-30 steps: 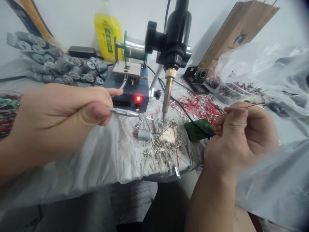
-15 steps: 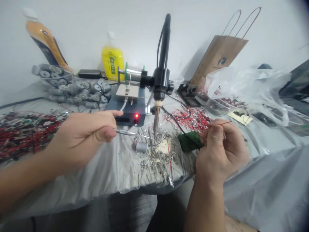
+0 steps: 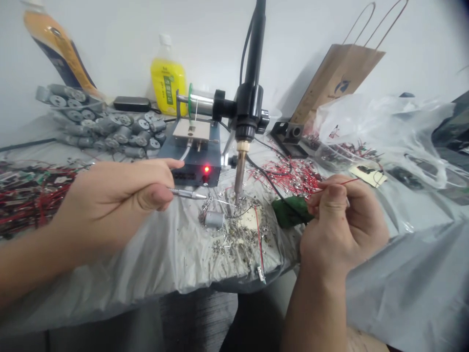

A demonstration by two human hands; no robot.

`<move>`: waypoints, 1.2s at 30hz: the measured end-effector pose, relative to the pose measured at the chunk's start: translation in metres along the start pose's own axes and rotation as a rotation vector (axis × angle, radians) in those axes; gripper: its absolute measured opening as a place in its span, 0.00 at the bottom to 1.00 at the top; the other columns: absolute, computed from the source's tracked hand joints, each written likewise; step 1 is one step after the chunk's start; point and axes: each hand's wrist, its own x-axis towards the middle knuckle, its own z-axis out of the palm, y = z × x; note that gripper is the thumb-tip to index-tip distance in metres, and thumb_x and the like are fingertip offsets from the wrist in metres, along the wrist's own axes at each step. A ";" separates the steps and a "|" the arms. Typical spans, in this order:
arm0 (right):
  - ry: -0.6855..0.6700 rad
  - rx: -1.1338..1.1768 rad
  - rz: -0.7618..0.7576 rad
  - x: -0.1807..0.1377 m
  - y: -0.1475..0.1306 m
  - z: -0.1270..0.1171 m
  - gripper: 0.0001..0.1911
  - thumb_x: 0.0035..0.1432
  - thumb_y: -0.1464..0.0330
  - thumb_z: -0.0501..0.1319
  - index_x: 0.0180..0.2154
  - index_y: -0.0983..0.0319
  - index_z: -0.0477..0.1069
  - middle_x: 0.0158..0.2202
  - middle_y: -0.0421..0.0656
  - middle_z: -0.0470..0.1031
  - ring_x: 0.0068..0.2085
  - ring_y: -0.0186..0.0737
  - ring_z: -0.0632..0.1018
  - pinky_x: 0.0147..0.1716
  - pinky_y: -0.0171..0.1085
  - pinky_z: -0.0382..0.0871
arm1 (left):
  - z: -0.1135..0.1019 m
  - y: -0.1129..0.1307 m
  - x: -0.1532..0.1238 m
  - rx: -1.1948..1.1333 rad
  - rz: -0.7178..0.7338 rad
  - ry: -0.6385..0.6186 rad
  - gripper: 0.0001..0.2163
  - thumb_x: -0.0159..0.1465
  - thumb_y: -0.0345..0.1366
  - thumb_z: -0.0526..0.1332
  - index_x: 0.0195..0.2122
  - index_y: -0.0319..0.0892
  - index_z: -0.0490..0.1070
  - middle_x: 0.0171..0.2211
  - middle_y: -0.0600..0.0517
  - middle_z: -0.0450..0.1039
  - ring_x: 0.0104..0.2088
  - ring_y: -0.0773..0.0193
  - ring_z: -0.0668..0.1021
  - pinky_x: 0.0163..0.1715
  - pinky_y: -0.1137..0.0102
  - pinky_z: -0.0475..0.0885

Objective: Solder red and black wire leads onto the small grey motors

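My left hand is closed around a slim metal solder-feed pen. Thin solder wire runs from its tip to just beside the soldering iron's tip, which points down from a black stand; whether they touch I cannot tell. Between thumb and fingers of my right hand a thin red wire is pinched. A small grey motor lies under the pen. Beside it, a red and black wire lead with a small connector hangs over the front edge, among metal scraps on a pale pad.
Behind stands a blue solder feeder with a lit red light and a solder spool. Grey motors are heaped at left, wired parts nearer. Red wires, a green cloth and a paper bag stand right.
The camera view has shifted slightly, so background things sit a little higher. Both hands keep their grips, with the pen and the red wire held nearly as before.
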 end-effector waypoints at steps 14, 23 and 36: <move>-0.002 -0.009 0.022 0.000 -0.003 0.000 0.13 0.72 0.60 0.70 0.36 0.61 0.78 0.37 0.41 0.75 0.29 0.30 0.72 0.27 0.35 0.60 | 0.006 0.003 0.002 -0.063 0.016 0.078 0.17 0.83 0.35 0.59 0.32 0.46 0.68 0.27 0.58 0.67 0.27 0.70 0.75 0.64 0.61 0.87; -0.034 -0.024 0.049 -0.001 -0.004 -0.002 0.16 0.73 0.58 0.70 0.36 0.62 0.77 0.37 0.42 0.75 0.32 0.32 0.74 0.30 0.36 0.63 | 0.007 -0.004 0.003 -0.130 0.025 0.065 0.20 0.84 0.42 0.58 0.32 0.44 0.71 0.27 0.59 0.71 0.28 0.70 0.77 0.66 0.64 0.82; 0.092 -0.031 -0.003 -0.002 -0.006 -0.020 0.17 0.68 0.53 0.74 0.35 0.60 0.83 0.40 0.47 0.82 0.44 0.47 0.82 0.43 0.45 0.74 | 0.039 -0.031 -0.012 -0.136 -0.031 0.266 0.15 0.81 0.46 0.65 0.40 0.42 0.79 0.38 0.51 0.82 0.37 0.63 0.83 0.46 0.63 0.85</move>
